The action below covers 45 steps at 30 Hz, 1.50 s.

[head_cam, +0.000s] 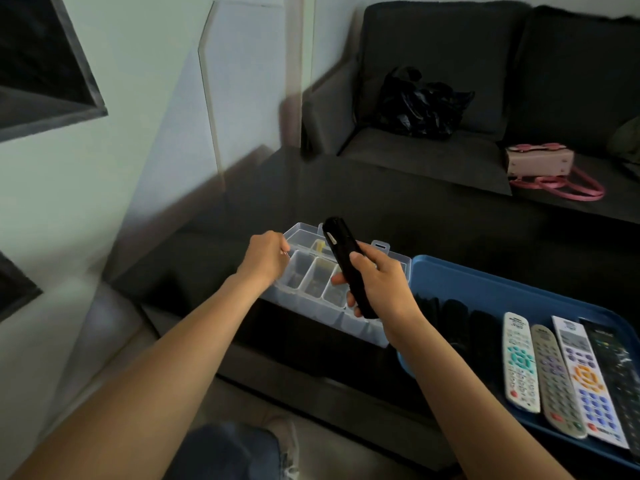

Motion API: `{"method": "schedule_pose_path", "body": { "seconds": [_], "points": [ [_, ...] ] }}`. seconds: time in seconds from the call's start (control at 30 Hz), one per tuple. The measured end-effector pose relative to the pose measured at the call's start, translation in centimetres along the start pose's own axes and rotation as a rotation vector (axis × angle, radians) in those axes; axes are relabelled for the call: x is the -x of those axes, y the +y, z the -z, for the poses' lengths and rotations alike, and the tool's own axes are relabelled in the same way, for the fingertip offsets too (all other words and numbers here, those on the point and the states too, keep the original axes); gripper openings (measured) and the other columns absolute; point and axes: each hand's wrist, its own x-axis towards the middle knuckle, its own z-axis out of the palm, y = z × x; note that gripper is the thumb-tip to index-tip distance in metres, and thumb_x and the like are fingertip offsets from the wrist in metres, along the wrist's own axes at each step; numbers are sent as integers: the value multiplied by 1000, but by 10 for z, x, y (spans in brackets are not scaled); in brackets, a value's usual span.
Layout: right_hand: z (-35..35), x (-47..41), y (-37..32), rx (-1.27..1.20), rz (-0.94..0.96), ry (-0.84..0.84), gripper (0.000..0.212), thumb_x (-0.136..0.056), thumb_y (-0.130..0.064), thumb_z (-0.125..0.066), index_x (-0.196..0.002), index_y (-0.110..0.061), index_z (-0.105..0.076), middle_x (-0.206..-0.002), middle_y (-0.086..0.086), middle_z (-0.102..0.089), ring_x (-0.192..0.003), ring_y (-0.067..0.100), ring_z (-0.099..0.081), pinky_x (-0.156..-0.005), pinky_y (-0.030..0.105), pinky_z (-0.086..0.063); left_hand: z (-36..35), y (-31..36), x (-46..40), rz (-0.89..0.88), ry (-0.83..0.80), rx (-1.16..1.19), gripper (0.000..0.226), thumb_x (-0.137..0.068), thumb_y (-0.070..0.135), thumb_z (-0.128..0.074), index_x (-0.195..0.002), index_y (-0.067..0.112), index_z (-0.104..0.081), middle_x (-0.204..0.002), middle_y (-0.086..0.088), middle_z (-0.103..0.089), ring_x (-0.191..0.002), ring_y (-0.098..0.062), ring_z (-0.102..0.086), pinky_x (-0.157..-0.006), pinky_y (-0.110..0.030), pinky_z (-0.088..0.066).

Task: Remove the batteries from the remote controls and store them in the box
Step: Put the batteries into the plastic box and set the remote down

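Right hand [379, 284] gripping black remote [348, 266] at frame centre above clear box [313, 277], left hand [265, 258] curled at the box's left edge, its hold hidden, remotes [561, 375] in blue tray [485, 282] lower right, labels unreadable.

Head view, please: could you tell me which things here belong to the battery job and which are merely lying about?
Job: black remote in the right hand; clear compartment box under the left hand; blue tray of remotes.
Lying about: black plastic bag, pink handbag, sofa.
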Motion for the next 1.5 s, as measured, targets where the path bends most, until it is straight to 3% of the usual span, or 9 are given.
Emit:
{"method": "schedule_pose_path", "body": {
  "seconds": [0.27, 0.53, 0.63, 0.77, 0.87, 0.97, 1.13, 1.27, 1.5],
  "points": [
    [2, -6, -4, -14, -23, 32, 26, -100, -19, -42, -123, -22, -54, -85, 16, -71, -48, 16, -51, -41, 26, -43, -2, -9, 2, -62, -12, -14, 23, -91, 5, -52, -113, 7, -59, -118, -13, -61, -105, -25, -59, -93, -33, -48],
    [13, 2, -7, -44, -25, 30, 24, -100, -18, -41, -121, -19, -55, -81, 12, -71, -47, 16, -51, -41, 27, -44, -4, 0, 14, -56, 111, -56, 20, -93, 11, -52, -112, 7, -57, -115, -13, -60, -94, -23, -59, -80, -29, -49],
    [24, 9, -10, -80, -22, 50, 21, -100, -17, -41, -115, -20, -56, -74, 8, -70, -45, 15, -51, -39, 24, -43, -5, 12, 24, -200, 183, -70, 26, -91, 6, -53, -117, 8, -58, -115, -12, -60, -100, -24, -57, -80, -31, -48],
    [41, 16, -8, -80, -38, 101, 25, -100, -18, -42, -119, -15, -57, -77, 10, -70, -44, 16, -51, -39, 24, -41, -14, 47, 47, -541, 8, -29, 23, -91, 3, -49, -107, 10, -64, -109, -6, -65, -97, -19, -61, -79, -22, -44],
    [55, 20, -3, -73, -54, 140, 27, -100, -19, -41, -123, -13, -55, -78, 10, -70, -47, 17, -51, -39, 24, -41, -29, 70, 53, -646, -163, -151, 30, -91, 3, -44, -108, 17, -63, -114, -4, -62, -102, -20, -60, -79, -33, -48],
    [69, 24, 3, -75, -74, 176, 30, -100, -20, -41, -127, -12, -52, -79, 11, -70, -47, 17, -51, -41, 26, -41, -39, 85, 52, -562, -344, -317, 36, -93, 7, -41, -116, 28, -60, -133, -5, -49, -109, -22, -57, -75, -29, -44],
    [84, 30, 9, -71, -94, 196, 23, -101, -18, -40, -117, -14, -56, -79, 12, -68, -48, 17, -50, -41, 26, -41, -52, 104, 50, -571, -488, -694, 39, -93, 17, -37, -126, 33, -53, -150, -13, -25, -112, -31, -56, -85, -39, -47],
    [93, 34, 12, -83, -98, 190, 19, -101, -18, -39, -111, -18, -56, -74, 8, -67, -47, 17, -50, -41, 26, -41, -62, 115, 50, -558, -584, -810, 41, -92, 11, -38, -127, 23, -54, -140, -12, -42, -115, -31, -52, -85, -38, -43],
    [99, 39, 10, -95, -74, 184, 18, -100, -17, -40, -109, -20, -55, -73, 8, -67, -46, 16, -49, -40, 26, -40, -61, 112, 36, -482, -801, -640, 40, -92, 1, -35, -114, 20, -63, -134, 0, -50, -120, -21, -48, -93, -28, -37]
  ]
}}
